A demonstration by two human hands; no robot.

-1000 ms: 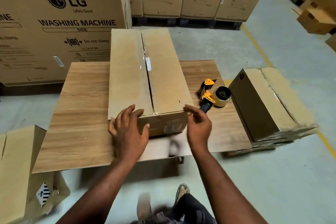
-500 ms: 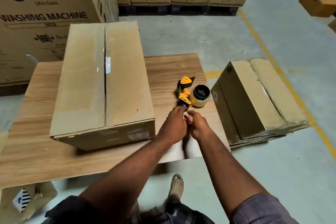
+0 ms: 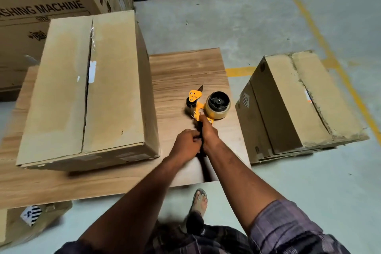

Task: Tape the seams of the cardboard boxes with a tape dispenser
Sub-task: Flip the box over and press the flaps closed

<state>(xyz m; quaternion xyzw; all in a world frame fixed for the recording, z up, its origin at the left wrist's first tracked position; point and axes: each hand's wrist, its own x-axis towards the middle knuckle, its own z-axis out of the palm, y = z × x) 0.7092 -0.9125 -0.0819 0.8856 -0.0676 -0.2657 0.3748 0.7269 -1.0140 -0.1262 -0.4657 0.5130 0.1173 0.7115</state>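
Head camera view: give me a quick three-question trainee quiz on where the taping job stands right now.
1. True or false: the yellow tape dispenser lies on top of the large brown cardboard box.
2. Where are the left hand and the right hand? A: on the box's top seam. B: at the dispenser's black handle. C: flat on the wood-grain table.
3. Fill in: from the person's side, the box stands to the dispenser's ____.

Key: 1 false, as the dispenser is on the table beside the box. 2 B. 3 left.
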